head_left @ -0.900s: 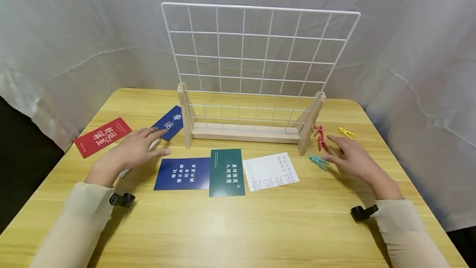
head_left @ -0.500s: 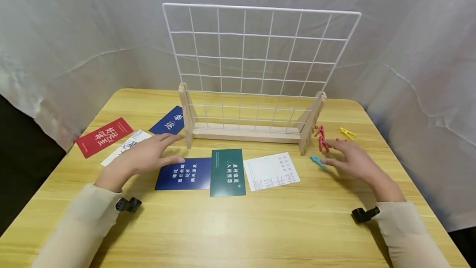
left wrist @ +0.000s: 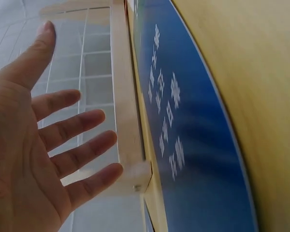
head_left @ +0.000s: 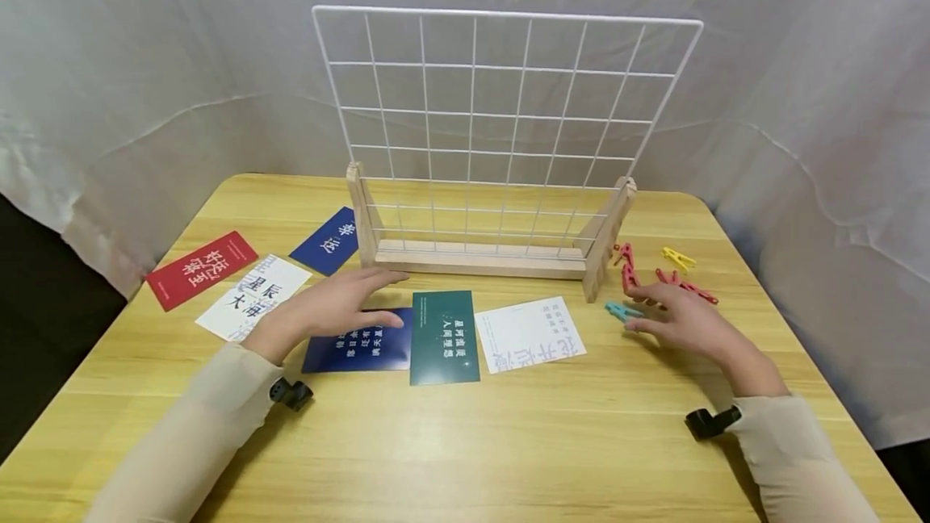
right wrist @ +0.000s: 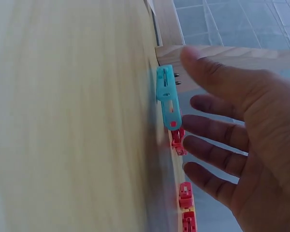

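Count from left to right: six cards lie flat on the surface (head_left: 465, 450), namely one red card (head_left: 202, 270), one white card with black characters (head_left: 250, 297), one upper blue card (head_left: 325, 240), one lower blue card (head_left: 359, 355), one green card (head_left: 445, 337) and one white card with violet characters (head_left: 530, 333); one wire-grid rack (head_left: 471, 112) stands upright behind; then one teal clip (right wrist: 167, 96), several red clips (right wrist: 186, 199), partly hidden, exact number not determinable, and one yellow clip (head_left: 677, 257). The red card lies near the left edge; a gap separates the violet-lettered card from the teal clip; bare surface extends in front of the card row. The left hand (head_left: 334, 305), fingers extended and spread, holds nothing; the lower blue card lies beneath it. The right hand (head_left: 690, 321), fingers relaxed, holds nothing; the teal clip lies just beside its thumb, red clips near its fingers.
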{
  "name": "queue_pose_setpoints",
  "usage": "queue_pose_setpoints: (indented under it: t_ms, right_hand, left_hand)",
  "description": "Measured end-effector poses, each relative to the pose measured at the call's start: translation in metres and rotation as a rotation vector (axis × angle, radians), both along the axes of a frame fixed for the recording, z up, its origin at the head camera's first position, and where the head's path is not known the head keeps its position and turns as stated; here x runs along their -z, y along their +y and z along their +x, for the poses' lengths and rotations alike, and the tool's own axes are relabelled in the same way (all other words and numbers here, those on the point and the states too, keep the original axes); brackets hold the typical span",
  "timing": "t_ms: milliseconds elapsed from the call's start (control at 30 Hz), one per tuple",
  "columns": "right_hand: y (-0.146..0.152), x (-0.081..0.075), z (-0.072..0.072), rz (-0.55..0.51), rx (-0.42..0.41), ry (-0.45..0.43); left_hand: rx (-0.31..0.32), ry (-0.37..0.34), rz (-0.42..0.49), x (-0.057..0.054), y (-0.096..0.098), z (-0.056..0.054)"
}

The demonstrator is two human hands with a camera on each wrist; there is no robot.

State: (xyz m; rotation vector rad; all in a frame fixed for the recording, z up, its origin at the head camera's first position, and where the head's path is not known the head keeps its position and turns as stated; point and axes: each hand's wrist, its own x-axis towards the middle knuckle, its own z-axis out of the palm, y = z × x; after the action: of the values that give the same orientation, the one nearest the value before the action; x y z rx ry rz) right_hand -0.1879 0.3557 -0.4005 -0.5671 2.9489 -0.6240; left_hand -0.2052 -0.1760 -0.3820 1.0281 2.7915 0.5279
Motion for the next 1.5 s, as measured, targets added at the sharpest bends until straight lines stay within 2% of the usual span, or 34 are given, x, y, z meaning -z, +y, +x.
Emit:
queue_pose_setpoints:
  t_ms: [167, 367, 533, 733, 1067, 1267, 1500]
  right_hand:
    - [0.001, 0.003, -0.001, 0.020, 0.008, -0.019]
    - [0.001, 0.007, -0.002, 0.044, 0.001, 0.000]
    - [-0.001, 0.005, -0.002, 0.052, 0.011, 0.009]
    - [-0.002, 0.002, -0.001, 0.059, 0.008, 0.022]
    - [-0.001, 0.007, -0.001, 0.051, 0.000, 0.022]
    - [-0.002, 0.007, 0.000, 0.050, 0.002, 0.037]
    - [-0.002, 0.009, 0.002, 0.049, -0.002, 0.058]
  left_hand:
    - [0.039, -0.034, -0.055, 0.004, 0.018, -0.007]
    - [0.069, -0.084, -0.078, 0.007, 0.039, -0.014]
    - [0.093, -0.103, -0.083, 0.008, 0.057, -0.018]
    - [0.156, -0.117, -0.109, 0.008, 0.084, -0.022]
    - [0.254, -0.102, -0.136, 0.014, 0.132, -0.029]
    - [0.258, -0.085, -0.190, 0.019, 0.158, -0.031]
    - [0.265, -0.009, -0.276, 0.023, 0.187, -0.027]
